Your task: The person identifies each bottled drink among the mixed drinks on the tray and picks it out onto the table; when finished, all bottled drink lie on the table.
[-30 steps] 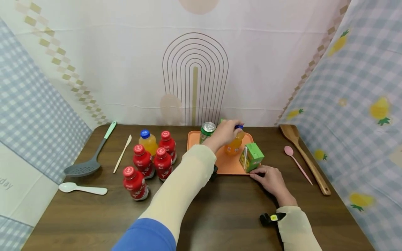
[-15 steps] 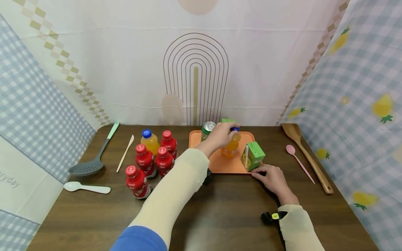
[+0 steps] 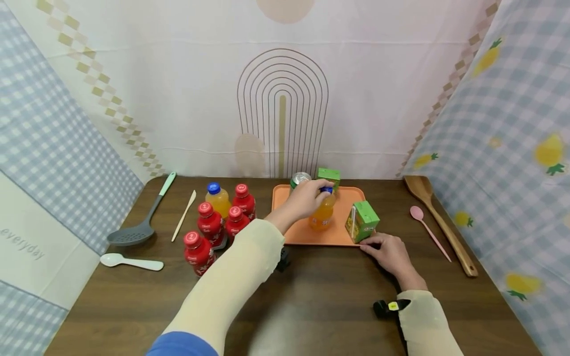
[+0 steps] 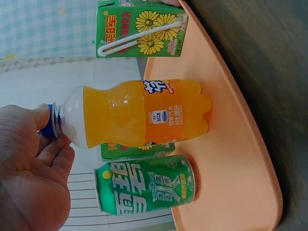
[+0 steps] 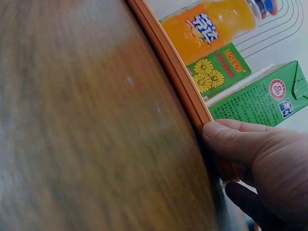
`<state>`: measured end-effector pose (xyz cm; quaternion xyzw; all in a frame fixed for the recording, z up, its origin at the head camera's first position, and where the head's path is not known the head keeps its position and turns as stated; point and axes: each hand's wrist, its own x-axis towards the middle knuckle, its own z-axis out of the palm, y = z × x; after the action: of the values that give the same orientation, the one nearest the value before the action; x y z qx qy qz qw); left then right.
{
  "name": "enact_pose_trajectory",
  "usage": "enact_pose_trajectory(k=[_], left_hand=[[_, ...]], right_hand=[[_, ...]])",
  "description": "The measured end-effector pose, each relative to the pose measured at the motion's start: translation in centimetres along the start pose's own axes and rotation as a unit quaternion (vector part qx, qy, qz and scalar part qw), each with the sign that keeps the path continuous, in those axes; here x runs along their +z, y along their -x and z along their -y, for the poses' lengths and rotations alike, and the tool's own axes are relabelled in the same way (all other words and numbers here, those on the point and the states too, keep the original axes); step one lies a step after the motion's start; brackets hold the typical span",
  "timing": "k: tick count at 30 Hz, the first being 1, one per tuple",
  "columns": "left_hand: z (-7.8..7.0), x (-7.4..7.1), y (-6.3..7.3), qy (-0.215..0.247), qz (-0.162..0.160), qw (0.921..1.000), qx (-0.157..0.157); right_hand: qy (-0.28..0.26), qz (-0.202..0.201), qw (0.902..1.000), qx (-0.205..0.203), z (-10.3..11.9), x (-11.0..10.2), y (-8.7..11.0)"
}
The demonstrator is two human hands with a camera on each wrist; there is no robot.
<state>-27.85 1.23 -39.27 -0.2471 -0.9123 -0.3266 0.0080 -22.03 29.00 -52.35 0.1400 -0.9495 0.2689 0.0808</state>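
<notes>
An orange soda bottle [image 3: 321,215] stands upright over the orange tray [image 3: 337,233], its blue cap [image 4: 50,121] pinched by my left hand [image 3: 306,199]. Just behind that hand is a green soda can [image 4: 147,185], partly covered by it in the head view. One green juice carton [image 3: 362,221] with a straw sits at the tray's front right corner; a second green carton [image 3: 329,174] is at the back. At the front right corner, my right hand [image 3: 388,253] holds the tray, thumb on the outer rim [image 5: 180,79] in the right wrist view.
Left of the tray, several red bottles [image 3: 211,225] cluster with another orange drink bottle [image 3: 218,200]. Further left lie a slotted turner [image 3: 133,233], a wooden knife [image 3: 183,216] and a white spoon [image 3: 133,262]. A pink spoon [image 3: 427,230] and wooden spatula [image 3: 445,232] lie right.
My left hand has brought the orange soda bottle leftward across the tray, uncovering more of the rear carton. The right hand stays at the tray corner. The head view has shifted slightly.
</notes>
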Motion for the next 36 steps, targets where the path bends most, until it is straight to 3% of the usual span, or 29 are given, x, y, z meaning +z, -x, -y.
enact_pose_trajectory(k=[24, 36], left_hand=[[0.8, -1.0, 4.0, 0.018, -0.007, 0.9984, 0.053], [1.8, -1.3, 5.1, 0.034, 0.0, 0.9959, 0.084]], right_hand=[[0.002, -0.002, 1.0, -0.002, -0.5, -0.2, 0.2], [-0.006, 0.004, 1.0, -0.003, -0.1, -0.1, 0.1]])
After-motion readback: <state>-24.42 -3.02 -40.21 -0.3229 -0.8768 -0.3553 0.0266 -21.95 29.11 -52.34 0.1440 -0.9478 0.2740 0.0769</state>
